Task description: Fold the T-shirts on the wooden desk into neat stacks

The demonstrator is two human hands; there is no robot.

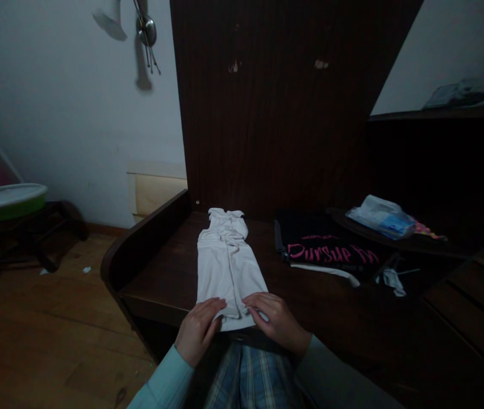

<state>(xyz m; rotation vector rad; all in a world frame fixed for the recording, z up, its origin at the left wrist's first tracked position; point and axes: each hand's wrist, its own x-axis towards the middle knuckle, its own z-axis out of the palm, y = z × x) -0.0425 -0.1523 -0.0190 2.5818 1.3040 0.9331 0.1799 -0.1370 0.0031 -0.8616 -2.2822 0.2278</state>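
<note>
A white garment [228, 267] lies lengthwise on the dark wooden surface, folded into a narrow strip. Its far end is ruffled and gathered, and its sides are turned in toward the middle. At the near left corner, my left hand [201, 324] has its fingers bent over the hem, thumb underneath. Opposite it, my right hand [274, 318] pinches the near right part of the hem between thumb and fingers. The hem reaches the front edge of the surface. Whether the garment is a shirt or a dress I cannot tell.
Right of the garment lies dark folded cloth [331, 250] with pink lettering. A clear plastic packet [382, 217] sits behind it. A raised wooden side edge [146, 236] bounds the surface at left. A green basin [9, 201] rests on a low stand further left.
</note>
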